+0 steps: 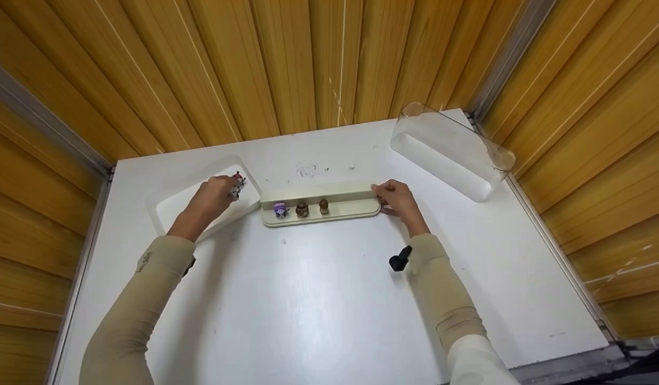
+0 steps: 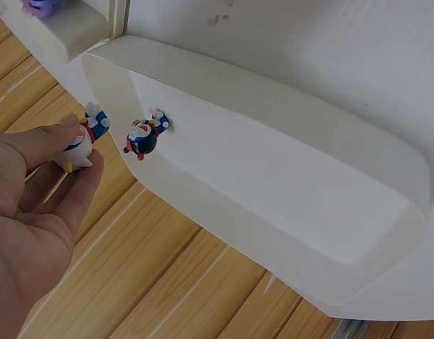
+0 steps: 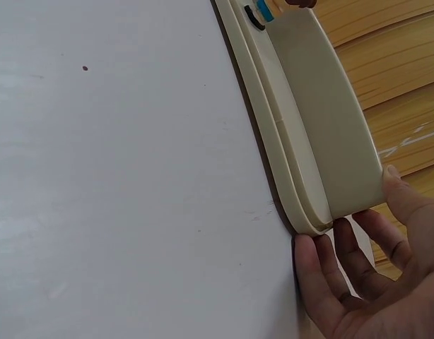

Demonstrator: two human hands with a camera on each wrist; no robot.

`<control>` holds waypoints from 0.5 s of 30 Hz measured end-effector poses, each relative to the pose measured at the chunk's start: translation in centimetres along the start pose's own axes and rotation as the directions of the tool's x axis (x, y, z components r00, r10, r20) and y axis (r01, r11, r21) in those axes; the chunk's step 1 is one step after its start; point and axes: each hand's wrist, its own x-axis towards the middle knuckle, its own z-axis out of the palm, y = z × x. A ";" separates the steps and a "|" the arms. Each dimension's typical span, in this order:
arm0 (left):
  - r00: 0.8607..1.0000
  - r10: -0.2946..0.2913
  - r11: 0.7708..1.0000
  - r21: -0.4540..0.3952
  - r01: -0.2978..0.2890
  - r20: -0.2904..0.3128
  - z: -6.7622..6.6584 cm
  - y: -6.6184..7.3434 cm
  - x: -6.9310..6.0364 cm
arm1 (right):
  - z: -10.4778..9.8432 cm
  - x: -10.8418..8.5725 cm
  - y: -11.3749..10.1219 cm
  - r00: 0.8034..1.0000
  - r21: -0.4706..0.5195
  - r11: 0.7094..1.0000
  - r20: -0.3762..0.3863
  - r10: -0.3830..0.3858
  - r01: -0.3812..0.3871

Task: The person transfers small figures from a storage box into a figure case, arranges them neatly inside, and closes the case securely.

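In the left wrist view, my left hand (image 2: 44,183) pinches a small white-and-blue figurine (image 2: 78,147) between thumb and fingers. Another figurine, dark blue with red feet (image 2: 142,140), lies in the white tray (image 2: 273,131). From the head view, the left hand (image 1: 209,200) is over that tray. To its right is a cream stepped display stand (image 1: 353,208). On its lower step stand a purple figurine (image 1: 280,209) and two brown figurines, one left (image 1: 302,210) and one right (image 1: 324,207). My right hand (image 1: 398,200) grips the stand's right end, thumb at the back edge.
A clear, rounded cover (image 1: 441,168) lies at the table's back right. Wood-patterned panels (image 1: 286,64) stand behind the white table (image 1: 308,299) and along both sides. The tray's right corner meets the stand's left end.
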 end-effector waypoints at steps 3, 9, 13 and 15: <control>1.000 0.006 1.000 -0.004 -0.006 -0.003 0.0 0.4 0.0 | 0.0 0.0 -0.1 1.000 -0.001 1.000 0.004 0.006 -0.006; 1.000 0.022 1.000 -0.018 -0.023 -0.004 -0.1 1.5 0.2 | 0.0 -0.1 -0.2 1.000 -0.005 1.000 0.017 0.009 -0.009; 1.000 0.020 1.000 -0.014 -0.020 0.009 -0.1 2.3 0.4 | 0.1 -0.2 -0.2 1.000 0.017 1.000 0.017 0.018 -0.019; 1.000 0.031 0.999 -0.010 -0.031 0.005 0.0 2.7 0.4 | 0.1 -0.2 -0.1 1.000 0.020 1.000 0.016 0.014 -0.014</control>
